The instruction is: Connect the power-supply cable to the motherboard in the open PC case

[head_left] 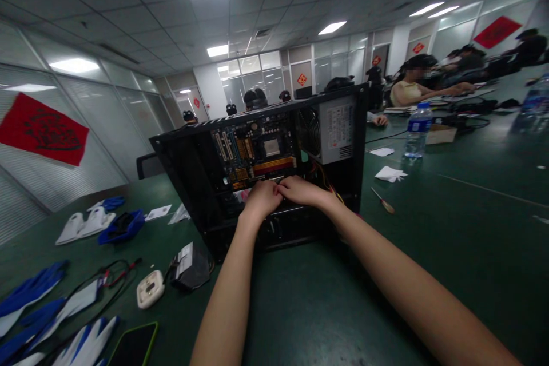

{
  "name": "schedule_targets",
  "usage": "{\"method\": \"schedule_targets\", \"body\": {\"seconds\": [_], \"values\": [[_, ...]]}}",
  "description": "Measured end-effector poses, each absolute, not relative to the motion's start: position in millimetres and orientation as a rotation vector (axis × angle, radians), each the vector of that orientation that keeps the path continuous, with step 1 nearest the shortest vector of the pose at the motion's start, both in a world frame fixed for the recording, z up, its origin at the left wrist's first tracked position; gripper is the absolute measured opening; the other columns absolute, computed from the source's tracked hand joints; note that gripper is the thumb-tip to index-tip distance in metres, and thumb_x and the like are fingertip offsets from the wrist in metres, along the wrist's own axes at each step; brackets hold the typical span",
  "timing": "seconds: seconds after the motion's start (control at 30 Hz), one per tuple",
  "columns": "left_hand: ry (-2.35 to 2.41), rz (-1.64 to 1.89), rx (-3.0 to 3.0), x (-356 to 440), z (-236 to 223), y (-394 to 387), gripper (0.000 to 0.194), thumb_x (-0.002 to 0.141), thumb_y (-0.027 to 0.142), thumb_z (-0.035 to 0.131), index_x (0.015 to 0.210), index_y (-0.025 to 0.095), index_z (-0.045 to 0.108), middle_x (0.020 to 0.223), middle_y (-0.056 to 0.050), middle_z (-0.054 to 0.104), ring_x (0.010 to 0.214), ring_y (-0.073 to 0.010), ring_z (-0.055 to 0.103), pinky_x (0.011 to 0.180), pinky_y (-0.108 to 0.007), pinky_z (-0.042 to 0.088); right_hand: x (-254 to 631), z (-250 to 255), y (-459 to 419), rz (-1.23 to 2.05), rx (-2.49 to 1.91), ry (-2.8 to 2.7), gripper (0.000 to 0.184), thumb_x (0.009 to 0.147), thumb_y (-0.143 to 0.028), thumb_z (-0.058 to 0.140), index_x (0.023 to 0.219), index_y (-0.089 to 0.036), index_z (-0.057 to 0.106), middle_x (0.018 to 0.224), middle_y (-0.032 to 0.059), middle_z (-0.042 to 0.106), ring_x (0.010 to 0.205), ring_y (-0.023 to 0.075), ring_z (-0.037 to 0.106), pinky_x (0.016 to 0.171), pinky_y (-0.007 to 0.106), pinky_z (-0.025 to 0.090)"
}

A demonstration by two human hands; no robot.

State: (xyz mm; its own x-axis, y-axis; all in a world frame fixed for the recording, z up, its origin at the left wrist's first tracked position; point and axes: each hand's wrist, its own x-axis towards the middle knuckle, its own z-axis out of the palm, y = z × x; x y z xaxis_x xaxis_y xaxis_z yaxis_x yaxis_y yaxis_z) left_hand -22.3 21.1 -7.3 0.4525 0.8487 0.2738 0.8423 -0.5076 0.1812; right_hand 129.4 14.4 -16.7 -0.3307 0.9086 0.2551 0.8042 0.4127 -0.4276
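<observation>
A black computer case (180, 183) stands on the green table with its side open towards me. Inside it a motherboard (240, 151) shows its processor (271, 147) and, below that, yellow and red memory slots (274, 166). A grey power supply (338, 128) with a fan sits at the upper right. My left hand (263, 197) and my right hand (298, 187) reach into the case just under the memory slots, side by side and touching. Fingers on both are curled in, and whatever they grip is hidden. Yellow and red cables (328, 177) hang behind my right wrist.
Left of the case lie a black boxy part (191, 267), a white square device (150, 289), a phone (134, 346), blue-white gloves (32, 289) and a blue tray (122, 227). To the right are a brush (384, 201), a tissue (390, 174) and a water bottle (418, 131). People sit beyond.
</observation>
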Motion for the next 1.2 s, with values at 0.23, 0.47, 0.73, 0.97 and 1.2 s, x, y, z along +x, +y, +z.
{"method": "schedule_targets", "body": {"seconds": [0.23, 0.47, 0.73, 0.97, 1.2], "values": [[1.459, 0.506, 2.693, -24, -11, 23, 0.019, 0.081, 0.019, 0.053, 0.073, 0.018, 0.071, 0.077, -0.011, 0.074, 0.074, -0.0225, 0.067, 0.062, -0.028, 0.038, 131, -21, 19, 0.31, -1.49, -2.22, 0.037, 0.098, -0.023, 0.044, 0.08, -0.012, 0.075, 0.088, 0.0136, 0.076, 0.077, 0.0198, 0.067, 0.062, 0.025, 0.037], [1.609, 0.324, 2.556, -21, -10, 21, 0.022, 0.082, 0.02, 0.054, 0.081, 0.018, 0.076, 0.085, -0.015, 0.076, 0.082, -0.0263, 0.071, 0.068, -0.029, 0.045, 132, -25, 23, 0.359, -1.508, -2.319, 0.037, 0.1, -0.027, 0.045, 0.087, -0.011, 0.076, 0.088, 0.0134, 0.076, 0.075, 0.0196, 0.066, 0.06, 0.025, 0.036], [1.562, 0.322, 2.537, -21, -10, 22, 0.023, 0.081, 0.019, 0.054, 0.085, 0.017, 0.077, 0.085, -0.015, 0.077, 0.078, -0.0249, 0.07, 0.067, -0.029, 0.045, 132, -28, 25, 0.382, -1.509, -2.303, 0.036, 0.098, -0.025, 0.046, 0.089, -0.01, 0.076, 0.09, 0.0146, 0.076, 0.075, 0.0198, 0.066, 0.059, 0.025, 0.037], [1.534, 0.271, 2.553, -21, -12, 26, 0.023, 0.082, 0.02, 0.055, 0.083, 0.016, 0.077, 0.081, -0.013, 0.076, 0.074, -0.0238, 0.069, 0.066, -0.029, 0.044, 133, -26, 25, 0.429, -1.505, -2.33, 0.033, 0.096, -0.023, 0.047, 0.087, -0.011, 0.077, 0.088, 0.0132, 0.077, 0.073, 0.0194, 0.065, 0.058, 0.024, 0.037], [1.532, 0.254, 2.568, -21, -13, 27, 0.023, 0.082, 0.02, 0.055, 0.084, 0.016, 0.078, 0.081, -0.013, 0.076, 0.073, -0.0236, 0.068, 0.063, -0.028, 0.042, 132, -26, 24, 0.454, -1.512, -2.323, 0.033, 0.096, -0.023, 0.047, 0.087, -0.011, 0.077, 0.088, 0.0128, 0.077, 0.072, 0.0192, 0.065, 0.057, 0.024, 0.036]]}}
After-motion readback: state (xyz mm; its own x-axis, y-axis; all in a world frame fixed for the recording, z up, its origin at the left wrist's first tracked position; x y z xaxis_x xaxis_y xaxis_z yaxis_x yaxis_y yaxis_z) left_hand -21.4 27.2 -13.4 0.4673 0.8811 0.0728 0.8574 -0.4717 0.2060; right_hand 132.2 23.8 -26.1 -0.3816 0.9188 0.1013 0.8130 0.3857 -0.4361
